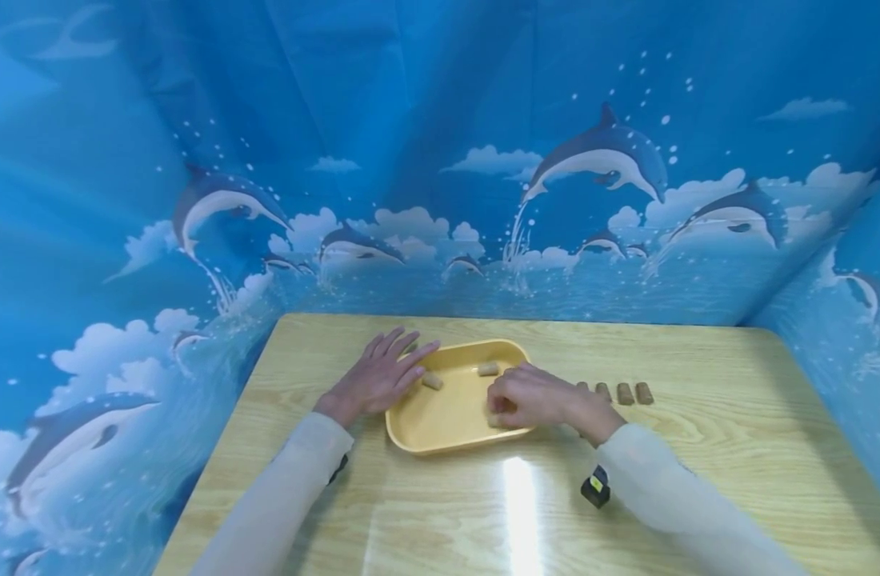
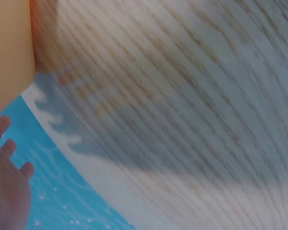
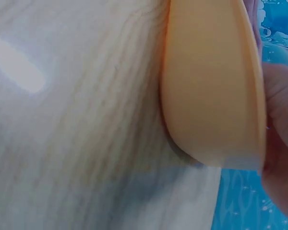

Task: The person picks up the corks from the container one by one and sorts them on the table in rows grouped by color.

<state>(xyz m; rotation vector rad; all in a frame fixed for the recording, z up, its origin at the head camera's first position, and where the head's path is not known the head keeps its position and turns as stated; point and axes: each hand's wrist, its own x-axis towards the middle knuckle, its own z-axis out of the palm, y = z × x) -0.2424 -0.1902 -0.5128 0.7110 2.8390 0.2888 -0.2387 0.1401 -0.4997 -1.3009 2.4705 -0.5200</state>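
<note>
The shallow yellow tray with rounded corners [image 1: 447, 414] sits on the light wood-grain table [image 1: 706, 464] and serves as the landmark for all positions below.

Left hand [image 1: 378, 376]: fingers extended and spread, gripping nothing. It lies over the left end of the tray; contact with the rim cannot be confirmed. Directly beside its fingertips, inside the tray, 1 short tan cylinder [image 1: 432, 380] lies on its side.

Right hand [image 1: 530, 398]: fingers curled, positioned over the right end of the tray. The thumb and fingers pinch 1 small pale tan piece [image 1: 494, 419] low inside the tray, near its front right corner. The piece is mostly covered by the hand. In the right wrist view, the tray wall hides the fingertips.

A further tan cylinder [image 1: 487, 369] lies on its side inside the tray, near the rear wall.

Outside the tray, to its right, 4 short brown cylinders [image 1: 625, 394] are visible in a row on the table; the nearest to the tray is partly hidden by the right hand.

Behind the tray and table hangs a blue backdrop printed with dolphins [image 1: 440, 184]. Pale sleeves [image 1: 296, 468] cover both forearms.
</note>
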